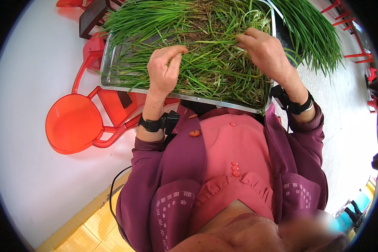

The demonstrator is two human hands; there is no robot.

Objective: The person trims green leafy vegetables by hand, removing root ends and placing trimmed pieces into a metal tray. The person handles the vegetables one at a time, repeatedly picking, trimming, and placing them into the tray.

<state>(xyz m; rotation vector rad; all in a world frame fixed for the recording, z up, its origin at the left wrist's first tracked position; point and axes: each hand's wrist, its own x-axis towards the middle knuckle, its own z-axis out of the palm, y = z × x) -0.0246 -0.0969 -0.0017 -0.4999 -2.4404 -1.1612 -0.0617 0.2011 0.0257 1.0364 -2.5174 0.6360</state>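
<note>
A metal tray (220, 103) lies before me, filled with loose green stalks (204, 74), some of them brownish and dry. A thick bundle of long green leaves, which look like garlic chives (148, 19), rests at its upper left. My right hand (264, 52) is over the tray's right part, its fingertips closed on a thin green stalk (217, 42) that points left. My left hand (165, 69) hovers over the tray's near left part, thumb and forefinger close together; whether a stalk is between them cannot be told.
Another large bundle of long green leaves (315, 37) hangs beyond the tray's right edge. A red plastic stool or chair (74, 123) stands at the left, with more red furniture under and behind the tray. A yellow tiled surface (91, 226) shows at the lower left.
</note>
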